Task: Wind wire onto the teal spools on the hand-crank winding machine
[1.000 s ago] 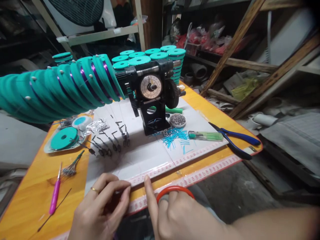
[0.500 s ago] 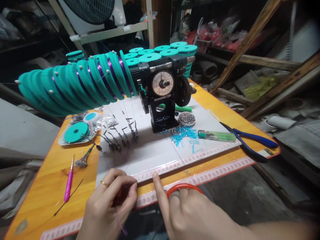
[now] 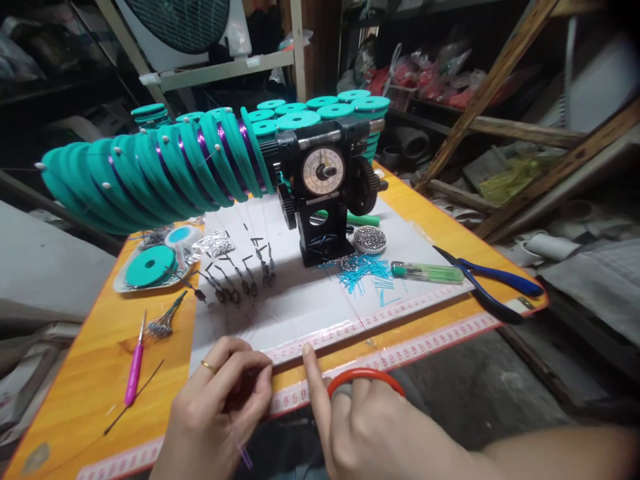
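At the front edge of the white board point(image 3: 295, 313), my left hand point(image 3: 220, 400) pinches thumb and fingers together. A thin purple line point(image 3: 243, 453) trails below its palm; the pinched part is hidden. My right hand point(image 3: 360, 427) has scissors point(image 3: 370, 375) hooked in its curled fingers, an orange-red loop handle showing and the blades out of sight. Its stretched index fingertip rests on the pink-marked measuring tape point(image 3: 340, 331) along the board's edge. Behind both hands stands a black winding machine point(image 3: 324, 200) with a dial, carrying a row of teal foam spools point(image 3: 165, 160) wound with purple line.
Blue-handled pliers point(image 3: 500, 280), a green tube point(image 3: 427, 272), light-blue sticks point(image 3: 365, 270) and a dish of metal beads point(image 3: 370, 239) lie right. Left are a pink-handled hook point(image 3: 134, 373) and a tray point(image 3: 120, 283) with a spool. Several black swivel rigs point(image 3: 245, 280) hang below the machine.
The view swung so the scene shifted right, then slightly back left. Both hands keep nearly the same pose, with the right index finger still on the tape. More purple line shows below my left hand.
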`<state>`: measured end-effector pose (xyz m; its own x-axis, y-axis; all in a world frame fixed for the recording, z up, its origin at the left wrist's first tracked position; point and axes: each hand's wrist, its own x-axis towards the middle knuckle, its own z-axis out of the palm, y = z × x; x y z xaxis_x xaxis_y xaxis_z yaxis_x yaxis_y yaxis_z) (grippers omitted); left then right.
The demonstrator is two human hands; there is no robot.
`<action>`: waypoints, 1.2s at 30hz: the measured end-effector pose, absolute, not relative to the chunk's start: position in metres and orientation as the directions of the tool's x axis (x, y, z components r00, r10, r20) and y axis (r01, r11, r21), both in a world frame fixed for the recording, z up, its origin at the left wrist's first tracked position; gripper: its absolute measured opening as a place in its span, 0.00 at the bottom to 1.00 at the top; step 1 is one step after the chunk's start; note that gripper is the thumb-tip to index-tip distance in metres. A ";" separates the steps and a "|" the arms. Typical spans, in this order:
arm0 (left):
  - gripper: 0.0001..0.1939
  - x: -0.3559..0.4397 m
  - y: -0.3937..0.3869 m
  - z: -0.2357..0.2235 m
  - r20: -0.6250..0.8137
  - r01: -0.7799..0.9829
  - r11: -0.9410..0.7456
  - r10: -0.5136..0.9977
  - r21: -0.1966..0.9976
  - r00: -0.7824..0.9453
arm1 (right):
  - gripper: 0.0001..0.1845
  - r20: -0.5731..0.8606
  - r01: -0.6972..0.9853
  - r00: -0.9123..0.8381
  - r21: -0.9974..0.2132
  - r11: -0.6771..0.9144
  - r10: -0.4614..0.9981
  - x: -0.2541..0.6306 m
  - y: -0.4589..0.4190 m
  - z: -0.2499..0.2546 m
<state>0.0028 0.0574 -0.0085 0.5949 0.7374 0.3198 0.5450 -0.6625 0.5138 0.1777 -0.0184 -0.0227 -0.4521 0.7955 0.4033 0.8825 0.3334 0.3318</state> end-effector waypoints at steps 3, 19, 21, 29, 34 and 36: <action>0.05 0.002 0.057 -0.008 0.318 0.544 -0.667 0.733 0.509 0.601 | 0.27 0.372 0.875 -0.463 0.338 0.346 0.805 0.176 -0.019 -0.022; 0.04 0.003 0.057 -0.008 0.328 0.547 -0.657 0.744 0.519 0.582 | 0.27 0.421 0.890 -0.444 0.312 0.333 0.791 0.176 -0.018 -0.023; 0.05 0.004 0.057 -0.008 0.338 0.543 -0.662 0.740 0.516 0.581 | 0.27 0.401 0.879 -0.462 0.325 0.348 0.791 0.180 -0.017 -0.020; 0.05 0.005 0.046 -0.012 0.403 0.489 -0.601 0.794 0.633 0.455 | 0.23 0.265 0.879 -0.415 -0.129 0.459 0.870 0.198 -0.030 -0.014; 0.08 0.006 0.025 -0.011 0.418 0.367 -0.556 0.820 0.746 0.392 | 0.13 -0.044 0.712 -0.296 -0.677 0.190 0.954 0.177 -0.041 -0.027; 0.09 0.008 0.018 -0.010 0.422 0.324 -0.540 0.829 0.777 0.368 | 0.11 -0.105 0.650 -0.275 -0.753 0.104 0.956 0.170 -0.041 -0.029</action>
<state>0.0079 0.0183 -0.0104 0.3680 0.8286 0.4218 0.3240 -0.5395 0.7772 0.1702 -0.0407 -0.0287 -0.2746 0.9558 -0.1047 0.6499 0.1042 -0.7528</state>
